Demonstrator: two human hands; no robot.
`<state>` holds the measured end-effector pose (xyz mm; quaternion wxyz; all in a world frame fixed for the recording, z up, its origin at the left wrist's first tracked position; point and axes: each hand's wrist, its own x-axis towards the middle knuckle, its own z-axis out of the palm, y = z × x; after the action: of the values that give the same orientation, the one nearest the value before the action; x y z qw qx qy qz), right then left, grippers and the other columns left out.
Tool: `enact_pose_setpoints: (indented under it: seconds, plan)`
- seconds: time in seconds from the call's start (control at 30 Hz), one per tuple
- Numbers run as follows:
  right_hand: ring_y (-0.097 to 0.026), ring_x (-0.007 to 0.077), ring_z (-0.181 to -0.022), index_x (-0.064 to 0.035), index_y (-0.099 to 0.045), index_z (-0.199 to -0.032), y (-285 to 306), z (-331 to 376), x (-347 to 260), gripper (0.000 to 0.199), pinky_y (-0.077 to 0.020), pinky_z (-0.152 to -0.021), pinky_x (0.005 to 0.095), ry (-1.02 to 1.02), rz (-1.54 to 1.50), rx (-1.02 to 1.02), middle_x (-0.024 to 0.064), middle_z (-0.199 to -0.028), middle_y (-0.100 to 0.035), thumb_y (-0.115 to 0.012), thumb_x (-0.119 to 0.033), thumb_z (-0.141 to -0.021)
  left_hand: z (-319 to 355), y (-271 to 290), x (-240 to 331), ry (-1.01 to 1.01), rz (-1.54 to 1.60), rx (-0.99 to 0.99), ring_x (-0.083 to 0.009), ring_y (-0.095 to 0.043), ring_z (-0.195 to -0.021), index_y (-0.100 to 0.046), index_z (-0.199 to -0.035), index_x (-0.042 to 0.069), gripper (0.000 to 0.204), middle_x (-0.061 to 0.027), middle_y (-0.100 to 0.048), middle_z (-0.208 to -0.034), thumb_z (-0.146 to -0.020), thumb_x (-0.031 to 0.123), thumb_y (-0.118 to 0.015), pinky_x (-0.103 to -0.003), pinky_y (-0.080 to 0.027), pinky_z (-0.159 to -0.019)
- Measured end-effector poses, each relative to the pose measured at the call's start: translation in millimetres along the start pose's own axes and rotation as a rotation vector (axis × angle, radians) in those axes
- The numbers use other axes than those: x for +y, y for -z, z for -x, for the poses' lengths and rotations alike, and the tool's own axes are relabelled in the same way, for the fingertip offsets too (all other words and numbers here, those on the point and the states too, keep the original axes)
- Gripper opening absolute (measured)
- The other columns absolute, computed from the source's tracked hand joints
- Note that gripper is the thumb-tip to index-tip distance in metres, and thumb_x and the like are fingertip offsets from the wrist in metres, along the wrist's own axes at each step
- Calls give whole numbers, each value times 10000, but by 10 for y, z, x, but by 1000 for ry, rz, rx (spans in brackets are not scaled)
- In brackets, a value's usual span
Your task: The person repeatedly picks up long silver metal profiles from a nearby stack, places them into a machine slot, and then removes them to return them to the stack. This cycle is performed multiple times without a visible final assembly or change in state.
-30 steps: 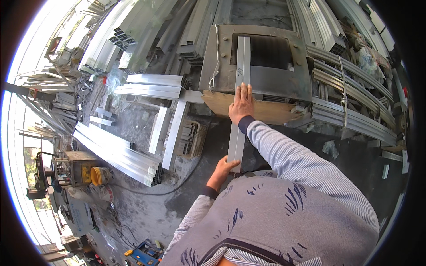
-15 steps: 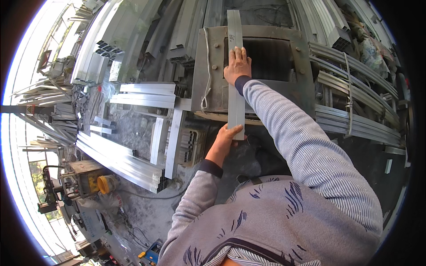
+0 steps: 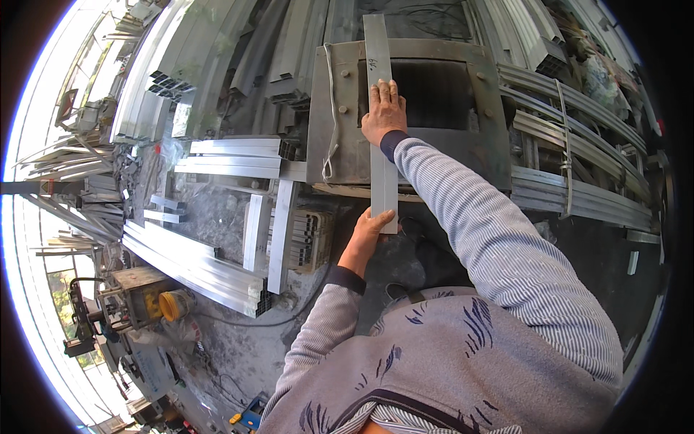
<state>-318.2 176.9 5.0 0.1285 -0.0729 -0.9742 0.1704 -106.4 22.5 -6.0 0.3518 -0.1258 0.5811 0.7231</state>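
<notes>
A long silver metal bar (image 3: 384,189) lies lengthwise in front of me across a dark steel stand (image 3: 434,160); handwritten marks show near its far end. My left hand (image 3: 370,230) is closed round the bar's near end, which sticks out past the stand's front edge. The thumb is on top and the other fingers are mostly hidden beneath. Farther along, my right hand (image 3: 385,116) rests palm down on the bar, fingers stretched forward and slightly apart. Beside it gapes the stand's dark rectangular opening (image 3: 434,94).
A pale cord (image 3: 330,116) hangs along the stand's left side. Metal tubes (image 3: 195,264) lie in stacks at left, and a rack of long profiles (image 3: 578,192) stands at right. A crate (image 3: 307,239) is left of my left hand. A yellow bucket (image 3: 173,305) stands farther left.
The bar's far end has swung slightly left and the near end sits a little lower in view. Both hands keep their places on it. The whole view has shifted slightly.
</notes>
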Motion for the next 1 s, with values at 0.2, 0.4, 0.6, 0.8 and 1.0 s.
enact_pose_setpoints:
  seconds: [0.2, 0.4, 0.6, 0.8, 1.0]
  plan:
    - [-264, 380, -1603, -24, -425, -1585, 99, 222, -2, 719, -305, -1266, 484, -5, -9, -42, 171, -1690, -357, -631, -206, -920, 217, -11, -132, 5, -36, -25, -167, -748, -899, -599, -1257, 61, 484, -60, -705, -1051, -969, 411, -767, -221, -443, -543]
    - [-252, 386, -1608, -25, -437, -1579, 160, 514, -28, 705, -317, -1266, 475, -10, -5, -66, 179, -1687, -356, -634, -210, -928, 406, -35, -325, -9, -30, -44, -158, -743, -880, -602, -1250, 62, 463, -54, -707, -1047, -975, 397, -762, -226, -452, -554]
    - [-214, 383, -1613, -23, -405, -1601, 214, 708, -57, 711, -365, -1231, 483, -11, 0, -100, 147, -1707, -314, -600, -243, -953, 595, -44, -439, -10, -50, 6, -134, -715, -819, -624, -1203, 74, 419, -51, -730, -983, -978, 399, -766, -236, -452, -562]
    - [-249, 395, -1609, -30, -403, -1589, 230, 911, -95, 729, -407, -1228, 475, -11, -21, -71, 178, -1700, -325, -647, -198, -923, 776, -52, -534, -18, -58, 18, -129, -717, -807, -631, -1184, 82, 407, -44, -738, -956, -978, 407, -765, -241, -452, -565]
    - [-242, 405, -1607, -15, -429, -1576, 257, 1113, -114, 710, -391, -1242, 488, -12, -52, -76, 183, -1704, -310, -639, -189, -921, 921, -18, -662, 8, -72, 6, -134, -729, -822, -616, -1201, 78, 408, -47, -735, -962, -983, 392, -758, -235, -452, -563]
